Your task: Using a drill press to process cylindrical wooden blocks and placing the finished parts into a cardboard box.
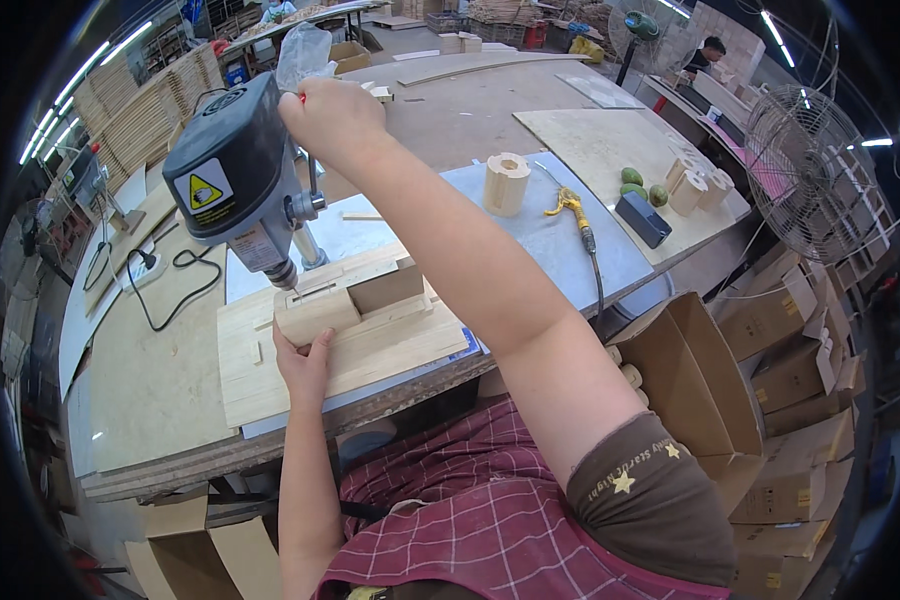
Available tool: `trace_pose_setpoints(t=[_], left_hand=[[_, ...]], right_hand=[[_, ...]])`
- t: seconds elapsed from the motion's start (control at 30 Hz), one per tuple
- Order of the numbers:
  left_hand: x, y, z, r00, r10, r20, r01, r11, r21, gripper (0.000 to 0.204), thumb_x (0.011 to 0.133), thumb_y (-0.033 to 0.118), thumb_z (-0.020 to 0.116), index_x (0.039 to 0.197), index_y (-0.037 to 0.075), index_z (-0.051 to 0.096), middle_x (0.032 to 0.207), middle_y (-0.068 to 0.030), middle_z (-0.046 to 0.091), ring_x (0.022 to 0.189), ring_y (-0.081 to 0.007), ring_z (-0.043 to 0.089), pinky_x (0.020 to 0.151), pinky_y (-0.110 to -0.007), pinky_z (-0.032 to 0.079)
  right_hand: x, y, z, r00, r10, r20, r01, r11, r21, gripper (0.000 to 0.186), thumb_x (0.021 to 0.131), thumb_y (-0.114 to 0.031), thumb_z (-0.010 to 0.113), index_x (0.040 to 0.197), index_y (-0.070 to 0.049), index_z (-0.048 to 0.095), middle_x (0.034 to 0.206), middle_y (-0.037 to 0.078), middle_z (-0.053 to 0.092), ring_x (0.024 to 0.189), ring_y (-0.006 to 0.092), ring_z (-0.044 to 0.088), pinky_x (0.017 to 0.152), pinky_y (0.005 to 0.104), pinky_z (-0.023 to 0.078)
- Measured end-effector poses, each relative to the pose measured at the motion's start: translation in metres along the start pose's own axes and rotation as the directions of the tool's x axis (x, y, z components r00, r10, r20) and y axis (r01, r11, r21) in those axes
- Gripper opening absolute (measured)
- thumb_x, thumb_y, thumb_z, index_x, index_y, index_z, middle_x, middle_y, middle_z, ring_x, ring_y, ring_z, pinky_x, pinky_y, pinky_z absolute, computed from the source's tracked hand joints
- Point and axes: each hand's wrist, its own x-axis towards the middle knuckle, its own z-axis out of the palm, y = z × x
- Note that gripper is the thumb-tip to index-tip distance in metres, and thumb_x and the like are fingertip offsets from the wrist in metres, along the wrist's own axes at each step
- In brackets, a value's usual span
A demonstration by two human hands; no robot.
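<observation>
A dark grey drill press (225,160) stands on the table at the left, its chuck (283,274) pointing down at a pale wooden block (315,318) with a rounded side and a slot in its top. My left hand (305,368) grips the near end of that block, thumb on the near side, most fingers hidden behind it. Raised high, my right hand (335,122) is closed around the drill press lever, whose red end peeks out by the fingers. The block sits on a flat wooden board (250,375), against a wooden fence piece (390,287). Whether the bit touches the block is hidden.
A wooden cylinder with a hole (507,185) and a yellow air blow gun (570,205) lie to the right. Beyond are green fruits (632,178), a dark box (643,220) and more cylinders (688,192). Cardboard boxes (695,370) and a fan (805,170) stand at right.
</observation>
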Motion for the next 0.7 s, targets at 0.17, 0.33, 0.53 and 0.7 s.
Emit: trace_pose_setpoints(t=[0.17, 0.33, 0.53, 0.7], left_hand=[[-0.001, 0.0, -0.001, 1.0, -0.012, -0.015, 0.013, 1.0, 0.004, 0.068, 0.07, -0.002, 0.063, 0.128, 0.002, 0.026, 0.108, -0.0125, 0.051, 0.091, -0.0174, 0.055, 0.075, -0.026, 0.047], [0.004, -0.014, -0.007, 0.994, 0.101, 0.042, -0.095, 0.987, -0.129, 0.072, 0.069, -0.003, 0.064, 0.129, 0.003, 0.025, 0.109, -0.0128, 0.05, 0.093, -0.0183, 0.055, 0.075, -0.027, 0.047], [-0.009, 0.007, -0.015, 0.998, 0.05, -0.049, -0.04, 0.982, 0.186, 0.081, 0.062, -0.001, 0.068, 0.13, 0.008, 0.027, 0.11, -0.0131, 0.053, 0.087, -0.0174, 0.058, 0.069, -0.026, 0.048], [-0.044, -0.002, -0.048, 1.0, -0.017, 0.0, 0.016, 0.953, 0.302, 0.08, 0.061, 0.005, 0.071, 0.129, 0.008, 0.03, 0.104, -0.0151, 0.056, 0.081, -0.0177, 0.059, 0.067, -0.026, 0.047]], right_hand=[[-0.005, 0.015, 0.003, 0.998, -0.043, 0.046, 0.03, 0.969, 0.244, 0.035, 0.075, -0.035, 0.052, 0.086, -0.003, 0.06, 0.083, 0.019, 0.061, 0.082, 0.034, 0.058, 0.072, 0.0381, 0.046], [-0.063, 0.072, 0.004, 0.954, -0.048, 0.296, -0.103, 0.874, 0.475, 0.045, 0.08, -0.037, 0.057, 0.108, -0.002, 0.049, 0.077, 0.004, 0.056, 0.07, 0.0103, 0.05, 0.06, 0.0226, 0.04], [-0.159, 0.134, 0.005, 0.814, -0.018, 0.581, -0.158, 0.955, 0.25, 0.043, 0.068, -0.019, 0.071, 0.104, -0.004, 0.054, 0.096, 0.006, 0.055, 0.085, 0.0134, 0.052, 0.072, 0.026, 0.043], [-0.188, 0.114, -0.006, 0.777, 0.135, 0.615, -0.327, 0.921, 0.211, 0.035, 0.068, -0.006, 0.067, 0.1, -0.002, 0.053, 0.085, 0.007, 0.059, 0.078, 0.0125, 0.053, 0.071, 0.0262, 0.043]])
